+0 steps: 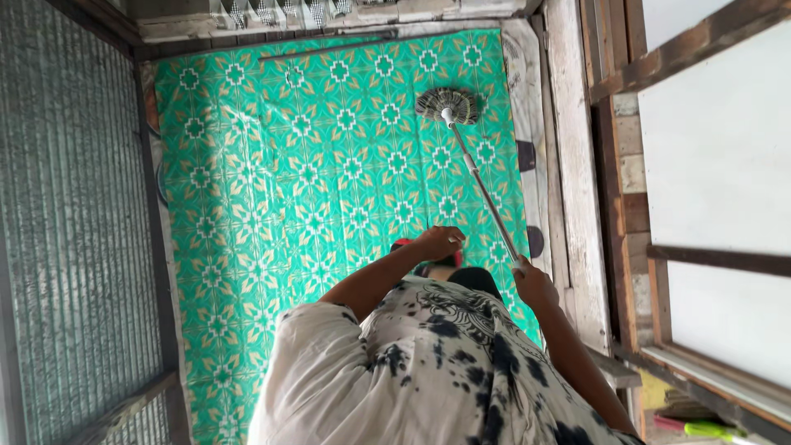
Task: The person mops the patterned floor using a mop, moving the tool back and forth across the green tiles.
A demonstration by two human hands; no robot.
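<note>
Fingers of the right hand (534, 284) wrap around the near end of a slim metal mop handle (482, 185), and that closed grip sits low by the person's side, probably so the pole can run forward at a slant. The handle climbs away from the body to a round, grey string mop head (446, 105), which lies flat on a green vinyl floor sheet printed with white and tan tile flowers (313, 181), near its far right part and well apart from the person's feet. The left hand (438, 242) is loosely curled in front of the chest, just beside the pole but seemingly not on it; whether it pinches anything I cannot tell, since the fingers fold under. Below the hands hangs a loose white shirt with black blotches (428, 371), filling the lower view because the camera looks straight down over the torso. A corrugated metal wall (74, 222) lines one side of the sheet, and a weathered wooden frame with pale panels (659, 206) lines the other, so the narrow floor between them leaves the mop a straight lane. A thin rod (329, 45) lies along the far edge of the sheet.
</note>
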